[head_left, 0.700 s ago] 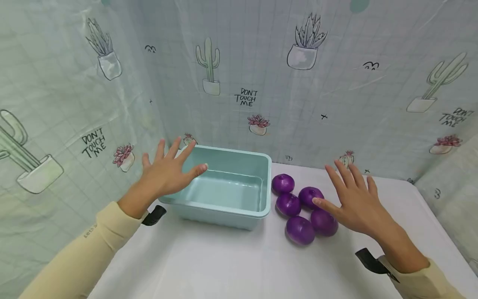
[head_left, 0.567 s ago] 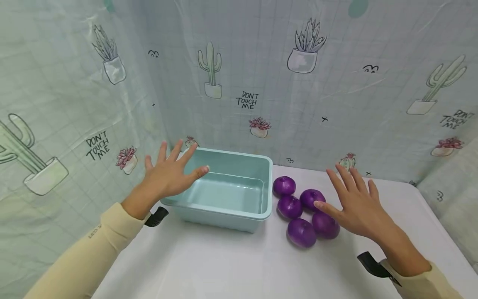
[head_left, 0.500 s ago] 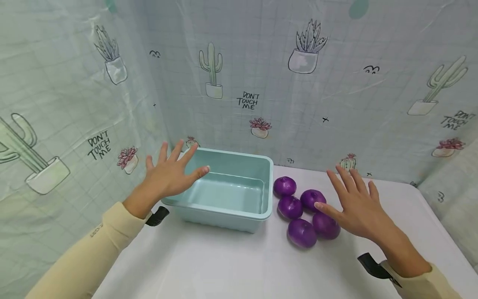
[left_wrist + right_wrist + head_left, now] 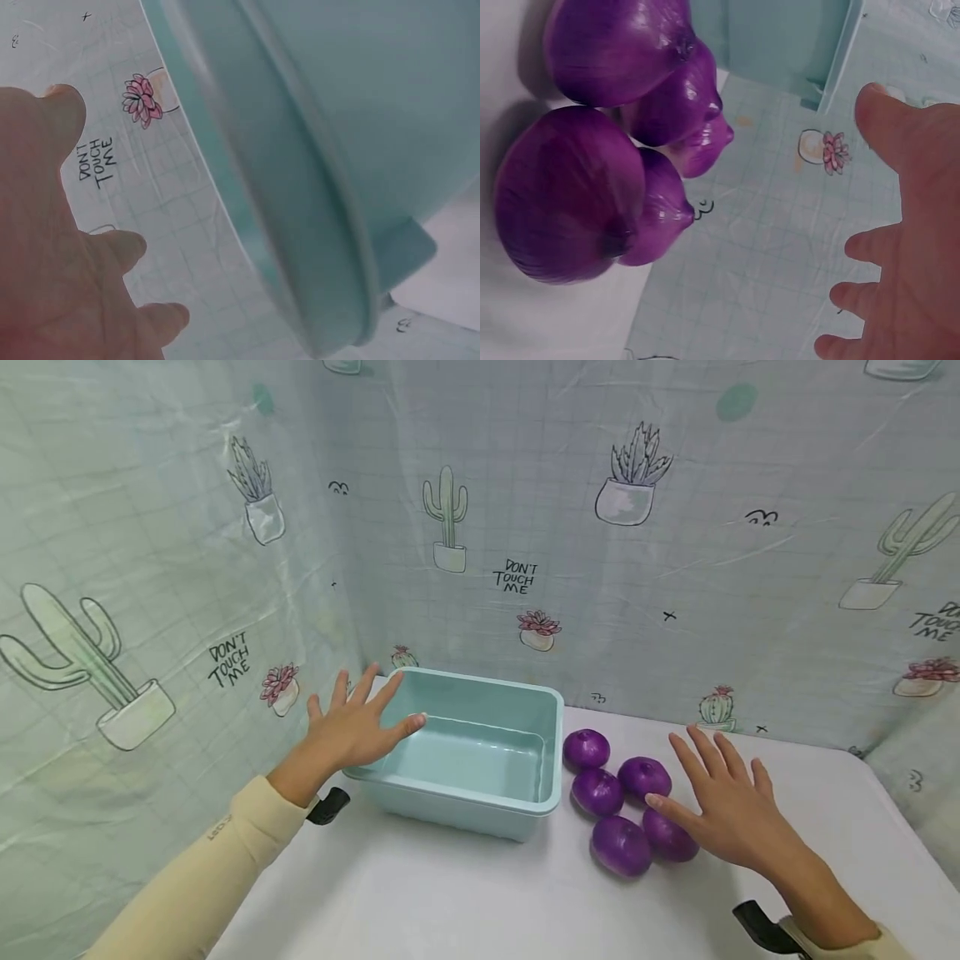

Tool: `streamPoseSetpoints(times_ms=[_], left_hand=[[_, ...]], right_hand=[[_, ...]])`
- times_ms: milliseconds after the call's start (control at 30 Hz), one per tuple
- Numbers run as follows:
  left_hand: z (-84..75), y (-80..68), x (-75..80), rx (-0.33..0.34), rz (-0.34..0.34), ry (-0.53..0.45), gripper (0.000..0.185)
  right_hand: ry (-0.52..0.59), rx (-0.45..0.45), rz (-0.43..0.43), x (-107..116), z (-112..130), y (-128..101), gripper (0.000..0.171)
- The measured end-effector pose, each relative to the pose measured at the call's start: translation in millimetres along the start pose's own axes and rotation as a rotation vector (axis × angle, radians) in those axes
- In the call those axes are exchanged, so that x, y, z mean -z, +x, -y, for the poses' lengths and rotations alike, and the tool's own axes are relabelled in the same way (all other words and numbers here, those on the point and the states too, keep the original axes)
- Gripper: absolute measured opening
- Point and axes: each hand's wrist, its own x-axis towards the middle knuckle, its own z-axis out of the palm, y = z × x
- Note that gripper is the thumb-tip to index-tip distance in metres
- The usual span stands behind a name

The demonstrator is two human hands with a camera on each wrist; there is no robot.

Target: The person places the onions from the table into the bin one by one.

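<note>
Head view, table point(image 4: 465, 893): white cloth, walled by a cactus-print curtain point(image 4: 675, 568) behind and on the left.
Bin point(image 4: 480, 793): pale blue plastic tub, upright at the back left of the table, nothing visible inside. Likely light and stiff, with smooth walls; its rolled rim looks the surest place to take it.
Onions point(image 4: 621, 845): five purple ones clustered just right of the bin, touching one another. Probably firm and fairly light, but round and glossy, so apt to roll or slip; cupping one from above around its widest part seems best.
Left hand point(image 4: 352, 731): fingers spread and straight, over the bin's left rim, holding nothing; contact with the rim cannot be told.
Right hand point(image 4: 731, 810): flat and spread, empty, thumb tip at the nearest onions.
</note>
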Motion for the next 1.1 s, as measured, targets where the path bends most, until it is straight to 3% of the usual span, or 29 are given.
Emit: streamPoseSetpoints(times_ms=[467,967,1100], left_hand=[[20.7,1.5,-17.2,-0.011,0.049,-0.074,0.099],[36.3,8.9,-17.8,-0.115,0.085,-0.275,0.093],[40.4,9.7,-15.1,-0.066,0.098,-0.333,0.093]], right_hand=[[0.018,-0.028,0.018,-30.2,-12.3,-12.7,0.100],[0.030,-0.065,0.005,-60.2,-25.5,-25.0,0.092],[0.032,-0.072,-0.002,-65.7,-28.7,-24.6,0.091]])
